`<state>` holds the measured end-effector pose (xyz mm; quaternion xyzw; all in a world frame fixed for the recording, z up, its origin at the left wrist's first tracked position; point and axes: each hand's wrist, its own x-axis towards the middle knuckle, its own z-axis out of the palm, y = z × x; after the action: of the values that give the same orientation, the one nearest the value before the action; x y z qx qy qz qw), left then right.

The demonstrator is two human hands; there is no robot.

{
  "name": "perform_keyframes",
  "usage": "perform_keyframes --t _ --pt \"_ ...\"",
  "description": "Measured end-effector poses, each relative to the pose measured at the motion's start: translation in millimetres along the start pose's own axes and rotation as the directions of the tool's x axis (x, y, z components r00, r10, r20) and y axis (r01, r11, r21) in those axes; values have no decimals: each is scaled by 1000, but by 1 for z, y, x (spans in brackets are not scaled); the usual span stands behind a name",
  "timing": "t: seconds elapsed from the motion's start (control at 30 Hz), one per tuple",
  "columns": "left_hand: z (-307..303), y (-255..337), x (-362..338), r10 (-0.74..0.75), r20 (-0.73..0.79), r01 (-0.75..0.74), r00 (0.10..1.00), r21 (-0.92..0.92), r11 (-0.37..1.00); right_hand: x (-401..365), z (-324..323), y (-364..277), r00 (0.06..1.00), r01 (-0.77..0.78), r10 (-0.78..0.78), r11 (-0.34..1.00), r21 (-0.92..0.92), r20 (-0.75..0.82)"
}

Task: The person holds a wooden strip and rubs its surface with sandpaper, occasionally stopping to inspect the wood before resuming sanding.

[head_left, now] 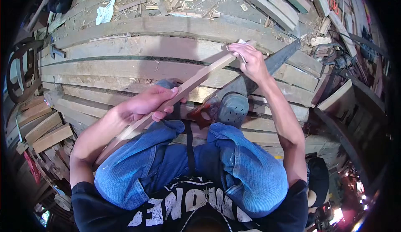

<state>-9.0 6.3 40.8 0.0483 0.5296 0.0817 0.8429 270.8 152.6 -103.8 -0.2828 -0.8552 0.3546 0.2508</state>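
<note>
A long wooden strip [200,76] runs slantwise from beside my left thigh up toward the far boards. My left hand [152,102] is wrapped around its middle, thumb along the top. At the strip's far end my right hand [249,61] is closed over the wood, fingers bent around it. A thin pale folded sheet shows at those fingers, pressed against the strip; its kind is unclear. Below lies a handsaw [275,61], its red-brown handle [202,114] near my feet. A grey clog with holes [234,109] overlaps the saw near the handle.
Long planks [112,48] lie side by side under me. A hammer [57,52] rests on them at the left. Cut wood blocks [273,4] are piled at the upper right, near a corded power tool [342,60]. Wood offcuts [46,132] lie at the left; shavings litter the ground.
</note>
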Motion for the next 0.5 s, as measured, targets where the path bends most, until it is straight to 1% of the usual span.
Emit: perform_keyframes --t 0.03,0.07,0.1,0.13,0.17,0.23,0.27,0.3,0.37,0.4,0.43,0.5 --pt "0 -1 0 -2 5 2 1000 -1 1000 -1 1 -9 1000 10 -10 1000 -9 3" --pt "-1 0 0 1 7 -1 1000 2 1000 -3 4 -22 999 32 -32 997 68 5" --pt "-2 -2 0 -5 19 5 1000 -33 999 -3 7 -40 998 56 -58 987 148 10" --pt "-2 -4 0 -18 31 20 999 -71 997 0 4 -57 999 36 -42 982 187 31" --pt "-1 -4 0 -27 33 29 999 -74 997 -2 4 -51 999 27 -35 981 191 34" --pt "0 0 2 -22 12 23 1000 -27 999 1 -4 -20 995 -27 5 977 210 102" --pt "0 0 2 -21 10 21 1000 -25 999 3 -9 -8 998 -14 7 993 114 59" --pt "-1 -1 2 -21 22 22 1000 -36 999 1 -6 -9 998 -13 6 993 114 60" --pt "-2 0 2 -13 28 14 1000 -45 999 -3 3 -17 998 56 -58 994 89 16" --pt "-2 0 1 -20 35 22 999 -63 998 -2 5 -44 997 78 -78 985 155 -8" --pt "-1 0 1 -27 44 30 999 -81 996 -3 6 -60 992 106 -115 980 166 50" --pt "2 3 0 -24 21 25 999 -60 998 -2 14 -67 994 104 -111 970 219 20"
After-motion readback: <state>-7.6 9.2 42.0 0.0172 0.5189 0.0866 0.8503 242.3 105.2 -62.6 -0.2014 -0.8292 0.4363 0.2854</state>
